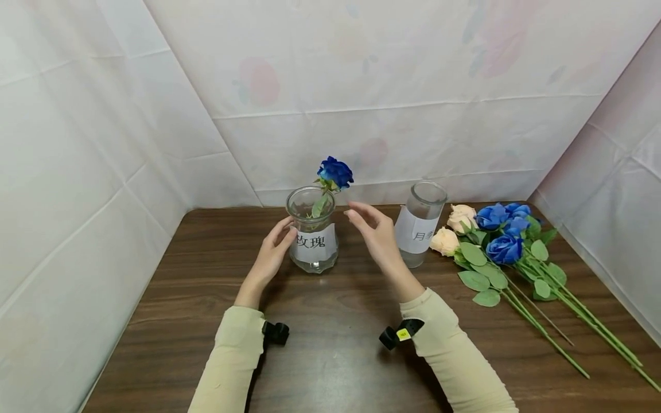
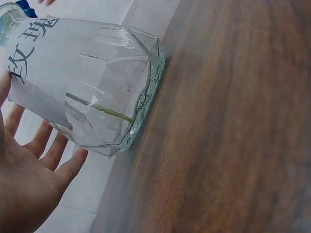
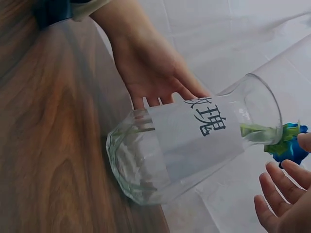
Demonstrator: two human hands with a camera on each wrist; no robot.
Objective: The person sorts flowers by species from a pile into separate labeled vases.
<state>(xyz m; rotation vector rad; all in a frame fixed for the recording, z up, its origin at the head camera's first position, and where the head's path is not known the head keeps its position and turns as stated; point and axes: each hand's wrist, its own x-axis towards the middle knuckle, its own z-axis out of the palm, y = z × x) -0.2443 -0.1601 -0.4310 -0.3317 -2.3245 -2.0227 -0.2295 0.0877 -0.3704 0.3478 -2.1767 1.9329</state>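
The labelled glass vase is standing upright on the table, a blue rose leaning in its mouth. The left hand is cupping the vase's side, its grip closed round the glass; the right hand is hovering near the rim, grip apart, touching nothing. The glass is looking stiff, slick and breakable, so I'm favouring its narrowed neck for holding; the rose is probably weighing little. The dark wood-grain top is gleaming, and pale printed cloth is hanging behind.
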